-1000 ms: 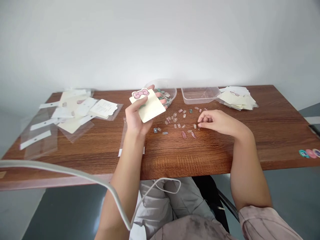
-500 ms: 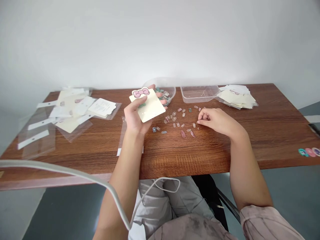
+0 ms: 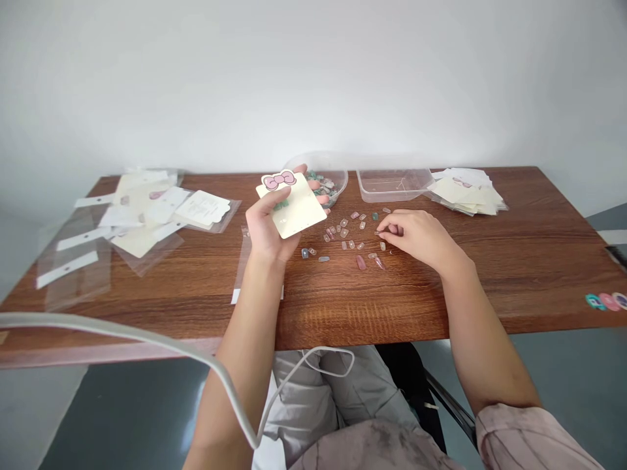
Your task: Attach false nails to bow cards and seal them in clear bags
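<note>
Bow card [image 3: 298, 209] in the left hand [image 3: 269, 225], press-on nails [image 3: 350, 235] spread out beside it

The left hand holds the cream card up above the wooden surface [image 3: 367, 307], its fingers [image 3: 318, 199] clamped behind the card and the thumb across the front. The pink bow is printed at the top edge, and a small green piece shows beside the thumb.

The right hand [image 3: 406, 234] hangs over the loose nails, close to the middle of the surface. Its fingers [image 3: 389, 225] are curled and bunched together, with the tips down among the nails. Whether they pinch one is too small to tell. The nails lie scattered in pink, clear and green between the two hands.

Behind the card stands a clear plastic bowl [image 3: 337, 179] heaped with more nails, and the left hand's far fingers reach just in front of it. Next to the bowl is a clear rectangular tub [image 3: 392, 186], with a stack of cream cards [image 3: 465, 189] to its right. Clear cellophane bags [image 3: 73, 274] and white cards [image 3: 147, 219] lie in a loose spread at the far left. A pale cable [image 3: 147, 333] crosses the view low down, in front of the left forearm.
</note>
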The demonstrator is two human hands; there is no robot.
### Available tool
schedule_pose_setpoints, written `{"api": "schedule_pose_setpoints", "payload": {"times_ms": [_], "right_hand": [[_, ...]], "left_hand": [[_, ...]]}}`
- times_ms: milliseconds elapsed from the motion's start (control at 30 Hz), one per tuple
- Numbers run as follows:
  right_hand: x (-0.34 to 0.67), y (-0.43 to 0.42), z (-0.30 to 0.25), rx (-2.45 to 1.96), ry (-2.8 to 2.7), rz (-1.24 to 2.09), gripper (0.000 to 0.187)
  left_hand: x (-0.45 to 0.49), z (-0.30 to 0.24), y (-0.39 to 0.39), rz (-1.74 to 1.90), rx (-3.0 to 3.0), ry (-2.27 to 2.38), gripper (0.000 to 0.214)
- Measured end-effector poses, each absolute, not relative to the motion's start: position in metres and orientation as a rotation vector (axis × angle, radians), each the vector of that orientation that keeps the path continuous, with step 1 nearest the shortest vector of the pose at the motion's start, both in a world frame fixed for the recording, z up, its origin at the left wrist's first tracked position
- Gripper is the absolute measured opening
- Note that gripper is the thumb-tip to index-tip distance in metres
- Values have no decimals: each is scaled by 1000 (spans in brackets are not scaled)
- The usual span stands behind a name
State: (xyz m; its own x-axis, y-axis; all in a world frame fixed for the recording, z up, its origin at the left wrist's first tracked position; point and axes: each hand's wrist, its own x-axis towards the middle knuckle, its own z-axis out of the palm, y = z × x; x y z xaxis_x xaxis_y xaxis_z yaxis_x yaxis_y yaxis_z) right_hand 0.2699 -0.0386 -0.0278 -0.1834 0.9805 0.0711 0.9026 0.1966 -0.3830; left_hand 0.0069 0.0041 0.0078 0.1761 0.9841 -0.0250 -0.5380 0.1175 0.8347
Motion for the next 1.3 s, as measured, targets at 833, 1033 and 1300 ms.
{"api": "schedule_pose_setpoints", "payload": {"times_ms": [833,1033,1300], "right_hand": [[235,-26,3,-1390,-1802,471,15],[189,34,40,-1432,-2263,353,22],[148,106,24,-1673,-2797,215,34]], "left_hand": [[-13,-11,26,1495,653,664,40],[-19,-14,32,1707,479,722,32],[-15,-7,27,1634,415,776,30]]}}
